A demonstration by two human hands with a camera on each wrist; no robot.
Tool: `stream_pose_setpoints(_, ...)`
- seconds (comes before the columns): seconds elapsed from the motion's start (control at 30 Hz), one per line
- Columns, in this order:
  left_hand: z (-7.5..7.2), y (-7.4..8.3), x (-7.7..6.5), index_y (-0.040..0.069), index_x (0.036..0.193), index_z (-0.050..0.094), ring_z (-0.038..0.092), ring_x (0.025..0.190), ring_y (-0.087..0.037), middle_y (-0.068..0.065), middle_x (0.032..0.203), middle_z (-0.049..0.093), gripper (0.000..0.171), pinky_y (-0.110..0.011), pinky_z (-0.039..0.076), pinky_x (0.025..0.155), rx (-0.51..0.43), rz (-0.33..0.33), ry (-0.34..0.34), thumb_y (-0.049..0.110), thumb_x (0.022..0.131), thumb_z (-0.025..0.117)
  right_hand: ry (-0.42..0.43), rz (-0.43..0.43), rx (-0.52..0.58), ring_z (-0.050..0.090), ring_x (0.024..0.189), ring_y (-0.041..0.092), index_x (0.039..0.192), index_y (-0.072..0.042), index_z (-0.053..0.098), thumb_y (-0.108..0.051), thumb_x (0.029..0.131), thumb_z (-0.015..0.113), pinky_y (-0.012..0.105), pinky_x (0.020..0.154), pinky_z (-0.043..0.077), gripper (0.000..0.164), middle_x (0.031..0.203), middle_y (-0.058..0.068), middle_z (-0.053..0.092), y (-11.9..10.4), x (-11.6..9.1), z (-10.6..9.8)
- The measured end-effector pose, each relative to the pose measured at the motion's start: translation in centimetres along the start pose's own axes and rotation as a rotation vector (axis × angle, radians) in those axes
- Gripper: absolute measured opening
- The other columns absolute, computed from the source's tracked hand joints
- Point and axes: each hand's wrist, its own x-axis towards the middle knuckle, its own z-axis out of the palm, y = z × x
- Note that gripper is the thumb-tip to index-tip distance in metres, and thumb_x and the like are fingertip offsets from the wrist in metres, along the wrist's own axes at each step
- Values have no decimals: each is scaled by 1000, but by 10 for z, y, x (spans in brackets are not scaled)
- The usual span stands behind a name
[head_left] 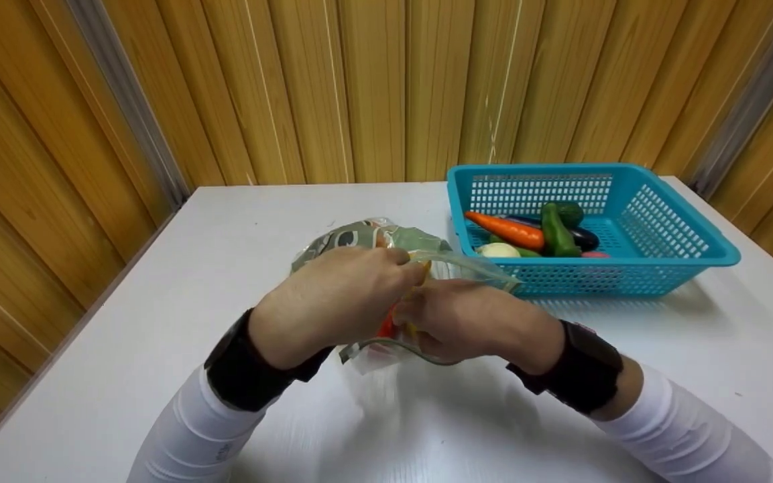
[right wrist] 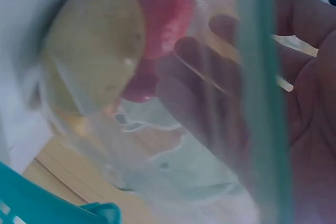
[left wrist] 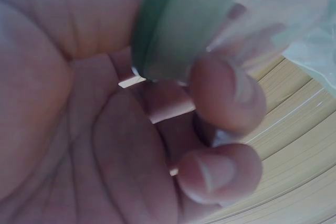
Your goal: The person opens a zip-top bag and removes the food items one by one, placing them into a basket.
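Observation:
A clear plastic zip bag (head_left: 420, 240) with grey-green print lies mid-table, its mouth towards me. My left hand (head_left: 342, 288) grips the bag's edge; in the left wrist view the green strip (left wrist: 157, 30) runs between its curled fingers. Through the bag's mouth reaches my right hand (head_left: 473, 318). Its fingers (right wrist: 205, 87) show through the film in the right wrist view, loosely extended. Inside the bag are a pale yellow rounded thing (right wrist: 94, 45) and a red thing (right wrist: 163, 19), side by side. Something red (head_left: 386, 327) also shows between the hands in the head view.
A turquoise basket (head_left: 627, 278) stands at the back right, close beside the bag. It holds a carrot (head_left: 507, 230), a green pepper (head_left: 558, 231), an eggplant (head_left: 585, 239) and other vegetables. Wood-look panels (head_left: 373, 94) rise behind the white table (head_left: 225, 255).

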Motion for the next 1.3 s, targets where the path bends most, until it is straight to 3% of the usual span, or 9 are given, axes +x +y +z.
stream_pose_setpoints(0.1, 0, 0, 0, 13, 110, 69, 68, 83, -21, -6, 97, 68, 34, -36, 59, 70, -26, -10, -20, 2, 79, 77, 9, 35, -30, 57, 108, 19, 127, -12, 57, -14, 90, 70, 26, 87, 54, 39, 126, 7, 62, 8, 5, 10)
stream_pose_setpoints(0.27, 2, 0, 0, 11, 99, 69, 66, 77, -20, -5, 91, 66, 28, -36, 57, 67, -40, 5, 11, -6, 77, 71, 80, 65, -175, 55, 112, 22, 125, -12, 53, -25, 90, 70, 35, 97, 50, 41, 124, 6, 63, 18, 10, 23)
stream_pose_setpoints(0.37, 2, 0, 0, 11, 95, 68, 65, 76, -20, -4, 88, 65, 28, -36, 56, 65, -40, 11, 18, -8, 75, 70, 78, 61, -275, 52, 116, 23, 128, -14, 51, -30, 89, 70, 41, 105, 44, 46, 128, 5, 61, 21, 12, 29)
stream_pose_setpoints(0.5, 2, 1, 1, 13, 104, 71, 65, 78, -20, -4, 91, 66, 36, -36, 57, 68, -48, 17, -3, -4, 73, 75, 69, 25, -319, 52, 115, 23, 129, -15, 51, -26, 89, 69, 39, 105, 44, 45, 129, 4, 61, 22, 15, 38)
stream_pose_setpoints(0.67, 2, 1, 0, 13, 107, 71, 66, 79, -22, -4, 93, 67, 42, -38, 58, 70, -43, 31, 4, 1, 68, 82, 100, 43, -236, 51, 117, 22, 132, -16, 52, -20, 88, 71, 40, 108, 42, 48, 133, 3, 60, 22, 19, 45)
stream_pose_setpoints(0.77, 3, 2, 0, 13, 107, 71, 67, 80, -22, -4, 94, 67, 41, -39, 58, 71, -44, 28, 9, 4, 69, 84, 154, 49, -147, 50, 120, 20, 135, -18, 51, -28, 86, 76, 40, 108, 43, 56, 134, 0, 59, 22, 23, 48)
stream_pose_setpoints(0.9, 4, 1, -1, 15, 108, 72, 67, 81, -22, -3, 94, 67, 42, -39, 58, 70, -48, 22, 11, 3, 69, 85, 201, 3, -53, 50, 121, 17, 138, -20, 51, -39, 87, 75, 34, 103, 47, 59, 132, -3, 60, 18, 28, 53)
stream_pose_setpoints(1.0, 4, 1, -1, 16, 107, 72, 67, 80, -22, -3, 93, 67, 41, -38, 57, 68, -40, 28, 19, -2, 72, 79, 204, -32, -6, 50, 121, 16, 137, -22, 54, -34, 89, 74, 31, 98, 49, 53, 130, -2, 62, 14, 28, 54)
stream_pose_setpoints(1.3, 4, 1, -1, 15, 104, 72, 65, 80, -19, -2, 92, 67, 38, -36, 57, 65, -49, 30, 15, -2, 71, 78, 213, -125, -78, 57, 107, 15, 124, -20, 67, -26, 90, 73, 25, 88, 51, 35, 115, -5, 71, 12, 24, 51)
